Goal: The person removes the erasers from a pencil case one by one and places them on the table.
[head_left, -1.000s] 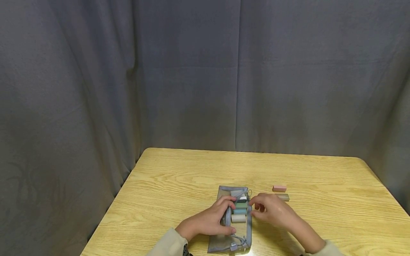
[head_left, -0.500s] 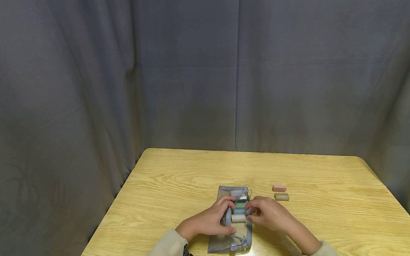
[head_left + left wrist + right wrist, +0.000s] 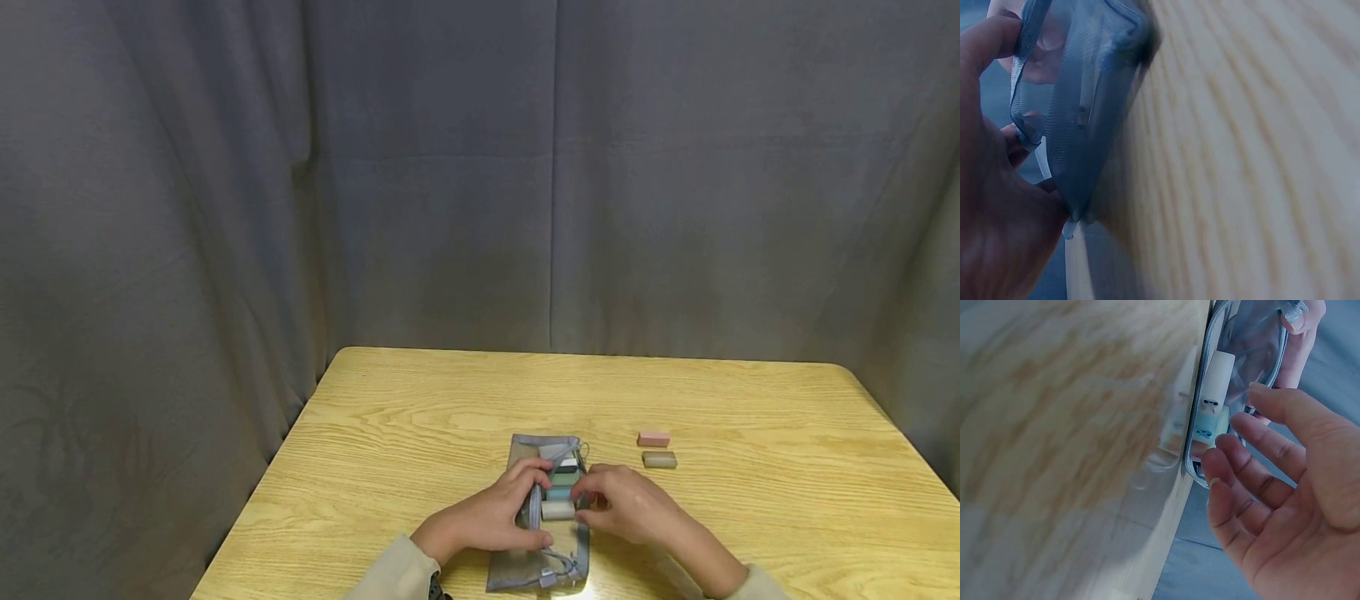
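A grey-blue mesh zip pouch [image 3: 513, 575] lies on the table, its zipped mouth spread apart. My left hand [image 3: 491, 515] grips one edge of that mouth, fingers curled over the mesh pouch [image 3: 1088, 119] in the left wrist view. Inside are several small eraser-like blocks: a white one [image 3: 557, 510], a light blue one [image 3: 558, 494] and a green one [image 3: 564, 480]. In the right wrist view, little printed faces show on the white block [image 3: 1217, 375] and the light blue block [image 3: 1204, 428]. My right hand [image 3: 628, 504] is at the opposite edge, fingers loosely bent, holding nothing.
Right of the pouch, a pink block [image 3: 653, 439] and a tan block [image 3: 659, 459] lie on the wood-grain table [image 3: 420, 400]. Grey curtains [image 3: 442, 208] hang behind and at the sides.
My right hand has shifted slightly left and nearer, its fingertips now over the pouch's edge. The tan block, partly covered before, is in full view. My left hand has stayed put.
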Motion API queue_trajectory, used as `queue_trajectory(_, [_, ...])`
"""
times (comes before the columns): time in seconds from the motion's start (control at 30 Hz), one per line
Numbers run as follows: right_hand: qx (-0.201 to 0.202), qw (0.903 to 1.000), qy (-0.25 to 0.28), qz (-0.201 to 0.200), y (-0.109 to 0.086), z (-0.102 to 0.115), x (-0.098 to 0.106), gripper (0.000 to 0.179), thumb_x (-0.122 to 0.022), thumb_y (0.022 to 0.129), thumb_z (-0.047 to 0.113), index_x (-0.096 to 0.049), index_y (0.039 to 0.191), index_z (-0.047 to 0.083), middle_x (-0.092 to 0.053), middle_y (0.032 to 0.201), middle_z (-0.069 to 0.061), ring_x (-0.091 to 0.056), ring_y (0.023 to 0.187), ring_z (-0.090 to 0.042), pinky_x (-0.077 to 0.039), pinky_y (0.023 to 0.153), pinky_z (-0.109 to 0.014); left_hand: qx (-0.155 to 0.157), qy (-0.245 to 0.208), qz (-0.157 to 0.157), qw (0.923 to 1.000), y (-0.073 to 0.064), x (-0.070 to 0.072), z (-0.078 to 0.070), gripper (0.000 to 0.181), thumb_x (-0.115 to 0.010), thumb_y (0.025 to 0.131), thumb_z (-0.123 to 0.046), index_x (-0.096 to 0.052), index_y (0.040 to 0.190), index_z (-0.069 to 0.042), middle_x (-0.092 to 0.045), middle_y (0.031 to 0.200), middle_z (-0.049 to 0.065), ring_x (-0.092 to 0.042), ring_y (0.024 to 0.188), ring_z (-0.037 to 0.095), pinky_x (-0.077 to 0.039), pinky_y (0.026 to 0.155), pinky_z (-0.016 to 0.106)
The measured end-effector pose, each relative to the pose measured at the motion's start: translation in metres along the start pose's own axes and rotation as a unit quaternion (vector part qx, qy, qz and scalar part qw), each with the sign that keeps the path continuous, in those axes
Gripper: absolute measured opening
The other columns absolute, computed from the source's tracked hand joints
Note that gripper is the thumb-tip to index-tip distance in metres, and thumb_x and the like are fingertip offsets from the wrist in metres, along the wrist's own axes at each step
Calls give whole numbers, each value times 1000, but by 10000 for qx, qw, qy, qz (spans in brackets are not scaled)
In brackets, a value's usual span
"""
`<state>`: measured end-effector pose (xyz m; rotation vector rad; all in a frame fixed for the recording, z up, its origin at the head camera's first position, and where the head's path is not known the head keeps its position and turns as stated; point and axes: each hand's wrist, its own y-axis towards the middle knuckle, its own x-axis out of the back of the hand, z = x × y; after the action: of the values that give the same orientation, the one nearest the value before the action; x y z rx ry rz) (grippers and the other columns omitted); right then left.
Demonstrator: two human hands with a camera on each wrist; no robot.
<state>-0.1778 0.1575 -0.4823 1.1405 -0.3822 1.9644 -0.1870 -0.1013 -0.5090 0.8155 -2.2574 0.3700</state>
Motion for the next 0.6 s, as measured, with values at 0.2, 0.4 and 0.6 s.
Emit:
queue_trajectory(0.2, [45,10000,17,1,0,-1,-2,15,-81,85,18,-77,97,10,-63,82,8,-50,68,3,-46,59,-20,-9,15,-10,10000,0,0,-1,55,-66,95,-44,-39,133,-15,-18,162,-3,-21,150,23,-33,116,39])
queue_trajectory(0.4, [34,10000,-28,50,1,-1,-4,16,-83,84,17,-78,98,12,-64,85,9,-52,70,1,-46,60,-20,-28,13,2,10000,0,0,-1,54,-65,96,-44,-38,133,-15,-18,162,-2,-21,151,24,-32,117,40])
queue_trajectory(0.6, [92,9999,-95,64,1,1,-4,16,-83,83,15,-78,98,13,-65,86,9,-53,70,0,-46,60,-20,-44,40,-21,10000,0,0,-1,54,-65,95,-43,-39,133,-14,-18,162,-1,-21,150,23,-33,117,40])
